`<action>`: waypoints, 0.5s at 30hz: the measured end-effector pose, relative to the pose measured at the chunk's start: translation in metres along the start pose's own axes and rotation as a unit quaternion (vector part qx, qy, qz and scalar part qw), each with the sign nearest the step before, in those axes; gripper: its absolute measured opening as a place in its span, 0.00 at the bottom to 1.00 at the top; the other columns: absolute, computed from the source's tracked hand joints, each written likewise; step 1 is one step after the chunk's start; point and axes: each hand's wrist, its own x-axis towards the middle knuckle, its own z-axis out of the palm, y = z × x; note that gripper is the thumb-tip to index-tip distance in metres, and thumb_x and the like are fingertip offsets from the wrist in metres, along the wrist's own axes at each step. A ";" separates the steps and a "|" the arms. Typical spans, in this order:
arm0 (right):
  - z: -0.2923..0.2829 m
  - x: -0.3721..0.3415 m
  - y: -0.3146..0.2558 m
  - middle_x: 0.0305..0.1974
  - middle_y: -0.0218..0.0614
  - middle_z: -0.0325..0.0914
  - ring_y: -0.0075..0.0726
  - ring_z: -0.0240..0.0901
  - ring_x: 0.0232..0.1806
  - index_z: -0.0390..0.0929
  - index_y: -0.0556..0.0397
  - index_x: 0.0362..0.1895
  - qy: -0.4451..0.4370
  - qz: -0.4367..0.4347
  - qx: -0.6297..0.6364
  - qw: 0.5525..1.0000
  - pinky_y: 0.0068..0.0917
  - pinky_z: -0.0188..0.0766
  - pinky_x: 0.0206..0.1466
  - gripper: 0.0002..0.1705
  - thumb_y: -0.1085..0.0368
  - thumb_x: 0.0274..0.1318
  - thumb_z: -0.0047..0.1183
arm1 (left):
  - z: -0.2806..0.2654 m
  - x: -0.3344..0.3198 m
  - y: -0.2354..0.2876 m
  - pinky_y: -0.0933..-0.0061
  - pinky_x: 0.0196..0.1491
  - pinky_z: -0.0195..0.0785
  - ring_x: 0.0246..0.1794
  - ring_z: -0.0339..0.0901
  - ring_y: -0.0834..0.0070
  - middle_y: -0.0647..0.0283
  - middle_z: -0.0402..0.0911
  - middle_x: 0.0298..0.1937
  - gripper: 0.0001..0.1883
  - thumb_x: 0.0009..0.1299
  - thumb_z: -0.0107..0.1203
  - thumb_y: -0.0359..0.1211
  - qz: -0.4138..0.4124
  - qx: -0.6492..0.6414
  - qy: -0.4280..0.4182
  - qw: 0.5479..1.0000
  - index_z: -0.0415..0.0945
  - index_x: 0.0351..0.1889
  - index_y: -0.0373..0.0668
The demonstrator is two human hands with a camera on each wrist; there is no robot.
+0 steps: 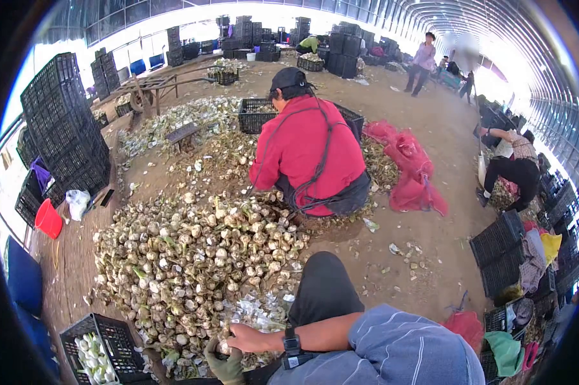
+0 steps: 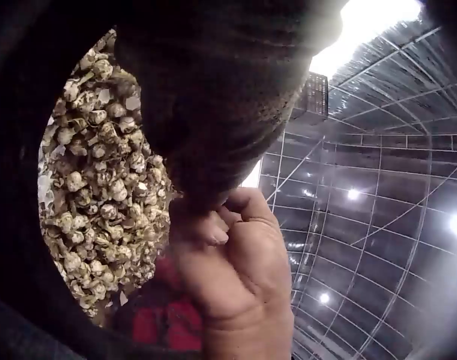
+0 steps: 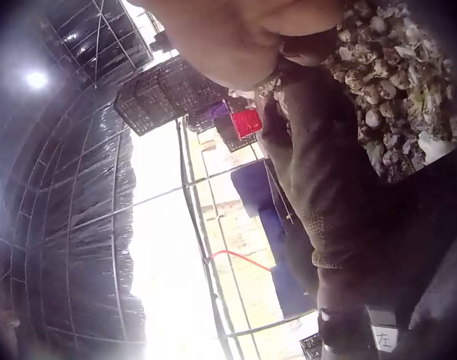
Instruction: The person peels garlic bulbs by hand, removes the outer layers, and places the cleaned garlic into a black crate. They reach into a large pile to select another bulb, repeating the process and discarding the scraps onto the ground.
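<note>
Garlic bulb, pale, roundish, dirt-stained [image 1: 223,347], by the broad heap of loose earthy garlic [image 1: 193,256]; gloved left hand [image 1: 226,367] and bare right hand [image 1: 257,339], fingers clamped on it; could drop into heap should smooth skin slide on glove; pointing and long axis untellable, finger-covered.

Head view looks down; wrist views sit close.
</note>
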 end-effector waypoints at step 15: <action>-0.024 -0.012 -0.013 0.38 0.43 0.79 0.34 0.74 0.38 0.74 0.58 0.50 -0.128 -0.086 -0.046 0.987 0.38 0.72 0.42 0.20 0.58 0.59 0.53 | -0.003 -0.008 0.041 0.70 0.47 0.76 0.45 0.78 0.69 0.55 0.76 0.52 0.27 0.60 0.54 0.26 -0.174 -0.291 -0.094 0.936 0.67 0.60 0.34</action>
